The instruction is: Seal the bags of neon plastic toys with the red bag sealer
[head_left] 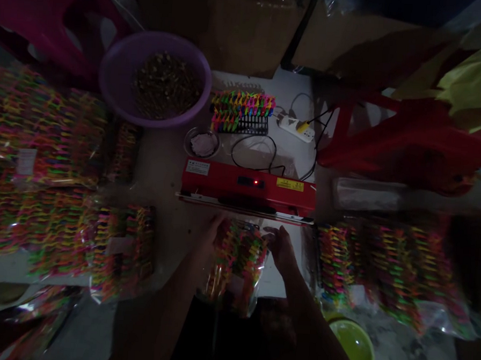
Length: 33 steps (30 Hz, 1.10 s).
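A clear plastic bag (238,260) filled with rows of small, brightly coloured plastic pieces lies in front of me, its far end close to the front edge of a red bag sealer (220,183). My left hand (217,231) is closed at the bag's far left corner, its fingers dim and partly hidden. On the opposite side, my right hand (281,247) pinches the far right corner. A small red light glows on the sealer's top. The exact kind of the pieces is too dark to tell.
Behind the sealer are a rack of coloured pieces (244,102), a small bowl (202,142) and a power strip (296,128). A purple basin (112,79) stands back left. Filled bags (61,138) lie left, others (389,268) right. A red stool (392,134) is at right.
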{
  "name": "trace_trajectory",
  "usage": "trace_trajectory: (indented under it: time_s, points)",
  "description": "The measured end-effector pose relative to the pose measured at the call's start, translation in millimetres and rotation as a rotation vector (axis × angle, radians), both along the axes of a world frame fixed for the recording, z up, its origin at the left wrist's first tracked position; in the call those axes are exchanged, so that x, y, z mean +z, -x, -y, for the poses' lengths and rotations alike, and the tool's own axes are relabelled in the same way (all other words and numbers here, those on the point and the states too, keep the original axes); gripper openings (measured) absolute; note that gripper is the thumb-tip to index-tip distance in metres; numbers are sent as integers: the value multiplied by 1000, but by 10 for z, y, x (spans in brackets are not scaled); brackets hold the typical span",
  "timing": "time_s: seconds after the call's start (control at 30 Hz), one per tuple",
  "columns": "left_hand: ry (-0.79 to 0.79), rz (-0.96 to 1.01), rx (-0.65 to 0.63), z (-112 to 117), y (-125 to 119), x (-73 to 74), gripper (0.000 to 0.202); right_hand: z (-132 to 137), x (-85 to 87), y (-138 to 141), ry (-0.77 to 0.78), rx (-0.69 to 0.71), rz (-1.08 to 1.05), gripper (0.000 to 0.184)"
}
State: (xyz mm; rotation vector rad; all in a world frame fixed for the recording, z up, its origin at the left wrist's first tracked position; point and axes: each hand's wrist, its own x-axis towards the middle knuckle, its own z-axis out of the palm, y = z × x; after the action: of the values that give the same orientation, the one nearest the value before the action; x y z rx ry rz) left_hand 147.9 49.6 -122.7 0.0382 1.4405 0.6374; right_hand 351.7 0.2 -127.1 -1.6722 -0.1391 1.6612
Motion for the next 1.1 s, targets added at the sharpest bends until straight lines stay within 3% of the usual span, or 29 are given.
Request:
trace_trajectory:
  time_s: [0.13, 0.23, 0.37, 0.47, 0.6, 0.8, 0.97, 1.1]
  points:
    - [-231, -266, -155, 115, 15, 166, 32, -251, 106, -135, -14, 495, 200, 55]
    - [-305, -371, -216, 251, 29, 276, 32, -472, 292, -128, -168, 821, 432, 49]
    - [-379, -411, -276, 426, 69, 409, 30, -698, 558, 89, -373, 1224, 361, 49]
    - [-458, -460, -366, 506, 101, 517, 28, -777, 621, 268, -474, 1425, 305, 46]
    - [-532, -476, -443, 542, 145, 630, 25, -776, 568, 351, -450, 1481, 178, 37]
    - [-456, -548, -432, 561, 274, 669, 24, -710, 556, 305, -414, 1443, 141, 23]
    - [-537, -581, -512, 685, 417, 732, 21, -628, 747, 217, -276, 1365, 240, 19]
    - [-411, -667, -484, 790, 474, 781, 22, -524, 903, 204, -262, 1336, 357, 16]
